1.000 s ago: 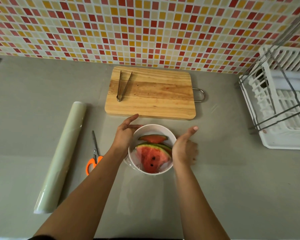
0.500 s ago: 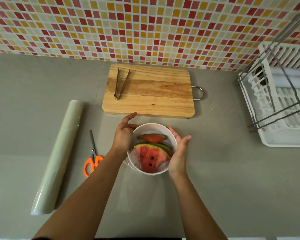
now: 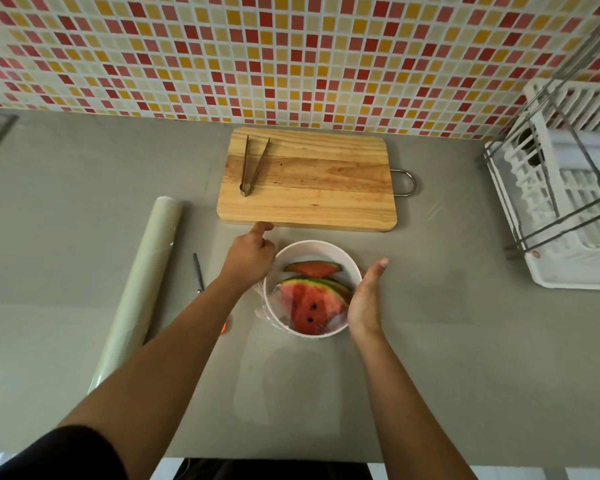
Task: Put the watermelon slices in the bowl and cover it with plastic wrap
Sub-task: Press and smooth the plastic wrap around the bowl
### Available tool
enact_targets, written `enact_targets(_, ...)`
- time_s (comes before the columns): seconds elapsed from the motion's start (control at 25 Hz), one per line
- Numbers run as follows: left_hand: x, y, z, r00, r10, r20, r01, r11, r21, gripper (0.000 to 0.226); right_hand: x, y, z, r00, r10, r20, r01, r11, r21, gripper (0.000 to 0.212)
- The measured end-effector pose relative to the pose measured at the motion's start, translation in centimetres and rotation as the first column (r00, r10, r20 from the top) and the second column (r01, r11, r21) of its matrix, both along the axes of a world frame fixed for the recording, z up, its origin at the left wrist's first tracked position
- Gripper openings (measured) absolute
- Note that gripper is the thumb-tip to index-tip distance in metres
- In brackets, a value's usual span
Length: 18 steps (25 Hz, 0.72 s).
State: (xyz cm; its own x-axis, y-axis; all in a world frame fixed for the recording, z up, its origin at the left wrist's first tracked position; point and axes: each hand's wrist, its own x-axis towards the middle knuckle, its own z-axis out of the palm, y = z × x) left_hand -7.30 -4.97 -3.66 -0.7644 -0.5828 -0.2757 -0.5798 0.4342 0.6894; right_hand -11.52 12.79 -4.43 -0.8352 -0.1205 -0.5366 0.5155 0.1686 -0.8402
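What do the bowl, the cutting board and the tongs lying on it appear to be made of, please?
The bowl looks like glossy white plastic or ceramic; its smooth, plain rim does not settle which. The cutting board is pale, matte wood, with visible grain and joined strips. The tongs look like metal: thin, grey and slightly shiny, with serrated tips.

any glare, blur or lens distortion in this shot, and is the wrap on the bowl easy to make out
Head view: wide-angle bending curves the counter edge and splays the dish rack; lighting is soft and dim, with faint shadows under the arms. The plastic wrap shows only as pale sheen and wrinkles on the near part of the bowl. The left hand is slightly motion-blurred, and the scissors are mostly hidden.
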Motion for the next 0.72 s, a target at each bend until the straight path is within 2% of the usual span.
enact_targets(0.08, -0.2, -0.7, 0.6, 0.997, -0.058, 0.046, 0.066, 0.978, -0.199, 0.036, 0.1, 0.2, -0.3, 1.0, -0.011, -0.026, 0.014, 0.995, 0.099, 0.089)
enact_targets(0.12, 0.2, -1.2, 1.0, 1.0, -0.017, 0.016, 0.02, 0.969, -0.246, 0.034, 0.0, 0.4, -0.4, 0.998, 0.005, -0.058, 0.004, 0.989, 0.151, 0.092)
enact_targets(0.16, 1.0, -1.6, 1.6, 0.995, 0.08, -0.062, -0.092, 0.97, -0.223, 0.031, -0.4, 0.7, -0.3, 0.994, 0.037, -0.098, -0.02, 0.986, 0.168, 0.095)
enact_targets(0.24, 4.0, -1.3, 2.1, 0.905, 0.383, -0.187, -0.387, 0.922, 0.019, 0.031, -1.5, 1.2, 0.0, 0.983, 0.097, -0.155, -0.087, 0.994, 0.069, 0.094)
enact_targets(0.28, 5.9, -0.3, 2.1, 0.858, 0.494, -0.145, -0.473, 0.867, 0.153, 0.037, -2.2, 1.4, 0.3, 0.981, 0.123, -0.151, -0.125, 0.992, -0.007, 0.09)
enact_targets(0.36, 8.5, 2.8, 1.7, 0.853, 0.522, 0.026, -0.491, 0.783, 0.383, 0.051, -3.3, 1.3, 1.2, 0.975, 0.209, -0.074, -0.217, 0.967, -0.13, 0.088)
enact_targets(0.44, 8.8, 5.3, 1.3, 0.818, 0.571, 0.071, -0.476, 0.602, 0.642, 0.049, -3.6, 0.8, 1.8, 0.956, 0.288, 0.049, -0.274, 0.941, -0.199, 0.092)
enact_targets(0.48, 8.4, 5.7, 1.2, 0.793, 0.606, 0.066, -0.474, 0.544, 0.692, 0.046, -3.4, 0.7, 2.1, 0.949, 0.301, 0.097, -0.274, 0.935, -0.225, 0.094)
enact_targets(0.56, 7.5, 5.6, 0.9, 0.788, 0.612, 0.066, -0.479, 0.543, 0.69, 0.049, -2.7, 1.0, 1.7, 0.965, 0.229, 0.131, -0.191, 0.948, -0.254, 0.09)
enact_targets(0.64, 7.2, 5.4, 0.2, 0.808, 0.585, 0.075, -0.497, 0.608, 0.619, 0.058, -1.7, 1.2, 0.7, 0.987, 0.142, 0.074, -0.124, 0.971, -0.206, 0.082)
enact_targets(0.72, 7.6, 6.1, -0.1, 0.823, 0.568, -0.021, -0.472, 0.703, 0.532, 0.058, -0.6, 0.9, -0.2, 0.995, 0.097, 0.005, -0.095, 0.988, -0.122, 0.08)
